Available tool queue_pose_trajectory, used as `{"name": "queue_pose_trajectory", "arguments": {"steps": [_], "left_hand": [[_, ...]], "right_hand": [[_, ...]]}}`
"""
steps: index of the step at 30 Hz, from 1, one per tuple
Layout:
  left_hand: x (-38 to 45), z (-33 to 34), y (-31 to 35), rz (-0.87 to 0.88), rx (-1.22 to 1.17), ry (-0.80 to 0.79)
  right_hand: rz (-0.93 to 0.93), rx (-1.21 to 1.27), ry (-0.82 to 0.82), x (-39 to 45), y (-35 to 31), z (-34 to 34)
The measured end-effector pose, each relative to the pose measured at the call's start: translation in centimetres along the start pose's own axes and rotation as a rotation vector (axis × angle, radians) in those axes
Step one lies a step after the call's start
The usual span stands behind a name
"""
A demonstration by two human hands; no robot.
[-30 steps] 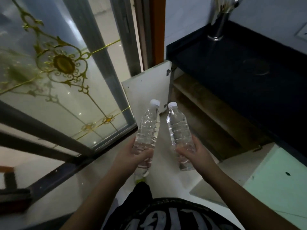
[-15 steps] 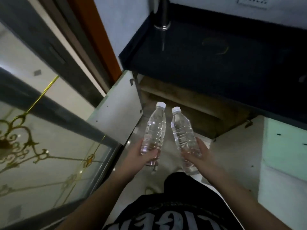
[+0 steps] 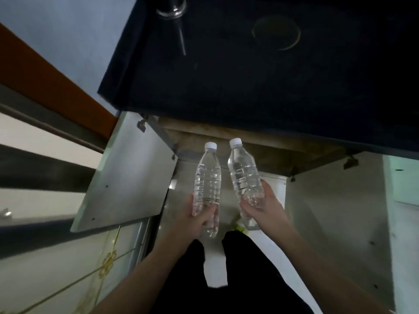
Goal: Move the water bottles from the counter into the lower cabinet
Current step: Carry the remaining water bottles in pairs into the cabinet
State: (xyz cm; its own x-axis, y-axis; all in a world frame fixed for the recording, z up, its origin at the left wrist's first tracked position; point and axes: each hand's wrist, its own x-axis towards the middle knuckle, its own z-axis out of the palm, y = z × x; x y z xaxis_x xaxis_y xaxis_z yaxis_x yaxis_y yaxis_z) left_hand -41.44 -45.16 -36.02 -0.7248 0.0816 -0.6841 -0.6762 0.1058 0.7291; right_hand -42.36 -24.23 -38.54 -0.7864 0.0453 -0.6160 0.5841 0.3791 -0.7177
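Observation:
I hold two clear water bottles with white caps in front of the open lower cabinet point(image 3: 267, 152). My left hand point(image 3: 195, 220) grips the lower part of the left bottle point(image 3: 208, 177). My right hand point(image 3: 264, 203) grips the lower part of the right bottle point(image 3: 243, 171), which tilts slightly left. Both caps point toward the cabinet's wooden shelf, just under the front edge of the dark counter point(image 3: 249, 75). The bottles are side by side, a little apart.
Both white cabinet doors stand open: the left door point(image 3: 127, 177) and the right door point(image 3: 335, 211). A glass object point(image 3: 171, 7) stands at the counter's far left. A glass panel with gold ornament point(image 3: 68, 268) is at the left. My dark-clothed legs are below.
The view has swung right and down, so the counter and cabinet now lie straight ahead. Both hands still hold the bottles, now closer to the cabinet opening.

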Motion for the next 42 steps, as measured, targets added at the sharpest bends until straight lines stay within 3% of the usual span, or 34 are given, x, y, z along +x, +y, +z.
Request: {"name": "queue_pose_trajectory", "arguments": {"steps": [6, 15, 20, 31, 39, 42], "left_hand": [[11.1, -2.5, -3.4, -0.083, 0.046, 0.050], [24.8, -3.4, -5.3, 0.073, 0.195, -0.001], [31.4, -1.9, -5.9, 0.143, 0.157, 0.043], [39.1, 1.3, -6.4, 0.199, 0.123, 0.166], [40.4, -0.6, -6.5, 0.256, 0.158, -0.108], [40.5, -2.0, -6.8, 0.314, 0.322, -0.137]], "right_hand": [[0.090, 0.060, 0.129, 7.7, 2.0, 5.2], [0.135, 0.102, 0.361, 19.3, 6.4, 10.1], [0.048, 0.100, 0.460, 24.4, 7.7, 10.7], [-0.115, 0.122, 0.495, 31.9, 8.6, 10.1], [-0.128, 0.129, 0.456, 34.5, 6.6, 9.3], [-0.193, 0.207, 0.363, 33.7, 6.5, 8.6]]}}
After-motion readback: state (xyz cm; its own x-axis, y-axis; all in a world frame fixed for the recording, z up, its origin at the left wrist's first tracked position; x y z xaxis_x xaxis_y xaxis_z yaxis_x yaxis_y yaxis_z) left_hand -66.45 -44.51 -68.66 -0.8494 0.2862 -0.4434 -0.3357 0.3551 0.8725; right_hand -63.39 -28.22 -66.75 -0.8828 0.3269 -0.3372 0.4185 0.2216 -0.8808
